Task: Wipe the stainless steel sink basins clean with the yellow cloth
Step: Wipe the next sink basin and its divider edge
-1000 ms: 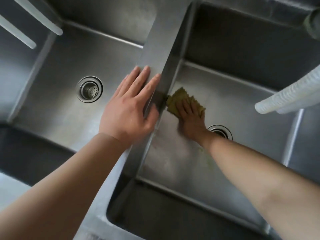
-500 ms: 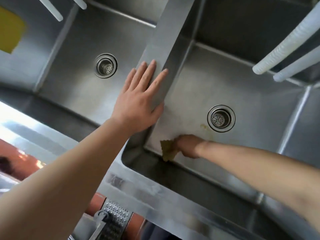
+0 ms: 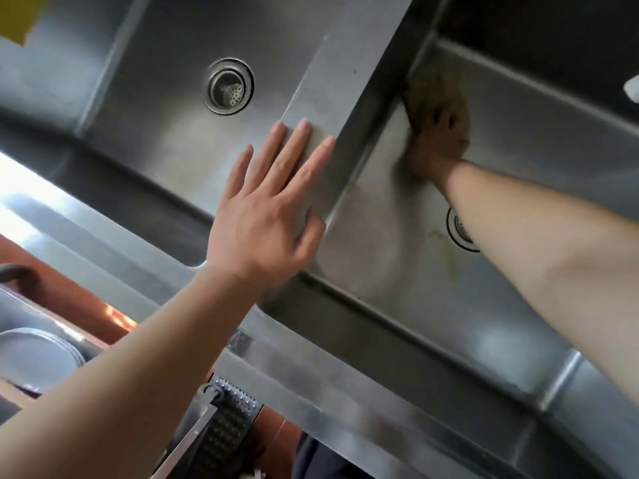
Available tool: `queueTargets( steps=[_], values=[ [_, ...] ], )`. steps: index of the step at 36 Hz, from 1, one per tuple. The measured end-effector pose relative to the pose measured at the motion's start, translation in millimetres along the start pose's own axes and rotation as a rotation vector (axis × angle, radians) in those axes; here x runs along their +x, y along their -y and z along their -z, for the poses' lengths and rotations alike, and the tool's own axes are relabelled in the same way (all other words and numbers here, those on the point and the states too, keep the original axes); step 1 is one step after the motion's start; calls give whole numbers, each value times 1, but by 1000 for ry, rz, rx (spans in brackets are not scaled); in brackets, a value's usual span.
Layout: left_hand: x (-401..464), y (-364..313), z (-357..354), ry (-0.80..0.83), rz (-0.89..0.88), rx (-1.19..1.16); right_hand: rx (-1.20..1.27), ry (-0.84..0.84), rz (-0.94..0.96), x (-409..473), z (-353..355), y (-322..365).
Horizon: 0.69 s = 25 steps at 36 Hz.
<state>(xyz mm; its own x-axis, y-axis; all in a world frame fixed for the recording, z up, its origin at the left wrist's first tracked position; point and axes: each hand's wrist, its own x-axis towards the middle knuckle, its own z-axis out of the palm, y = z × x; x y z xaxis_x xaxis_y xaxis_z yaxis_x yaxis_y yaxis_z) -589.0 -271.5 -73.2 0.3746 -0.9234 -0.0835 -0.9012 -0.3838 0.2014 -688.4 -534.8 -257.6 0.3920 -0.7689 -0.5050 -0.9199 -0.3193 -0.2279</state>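
Observation:
Two stainless steel basins lie side by side with a flat divider (image 3: 349,63) between them. My left hand (image 3: 269,216) rests flat on the divider with its fingers spread, holding nothing. In the right basin (image 3: 397,264) my right hand (image 3: 437,136) presses the yellow cloth (image 3: 428,95) against the floor at the far left corner, beside the divider wall. Hand and cloth are blurred. The cloth shows only past my fingertips. My right forearm covers half of the right drain (image 3: 458,233). The left basin (image 3: 166,140) holds a round drain strainer (image 3: 229,86).
A yellowish stain (image 3: 446,250) marks the right basin floor near its drain. A yellow patch (image 3: 24,15) shows at the far left top. Below the sink's front rim (image 3: 311,382) are a perforated metal utensil (image 3: 228,430), a round metal lid (image 3: 34,354) and an orange-red surface.
My right hand has swept the cloth from the near left corner of the right basin up along the divider wall to the far left corner. My left hand stays on the divider.

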Motion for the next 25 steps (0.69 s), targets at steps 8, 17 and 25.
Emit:
queueTargets(
  steps=[8,17,25],
  values=[
    [0,-2,-1,-10,21,51,-53,21,264,-115,-85,25],
    [1,-6,-1,-26,42,58,-340,266,890,-196,-124,-6],
    [-1,-9,-2,-45,52,52,-462,410,1042,-180,-85,-21]
  ],
)
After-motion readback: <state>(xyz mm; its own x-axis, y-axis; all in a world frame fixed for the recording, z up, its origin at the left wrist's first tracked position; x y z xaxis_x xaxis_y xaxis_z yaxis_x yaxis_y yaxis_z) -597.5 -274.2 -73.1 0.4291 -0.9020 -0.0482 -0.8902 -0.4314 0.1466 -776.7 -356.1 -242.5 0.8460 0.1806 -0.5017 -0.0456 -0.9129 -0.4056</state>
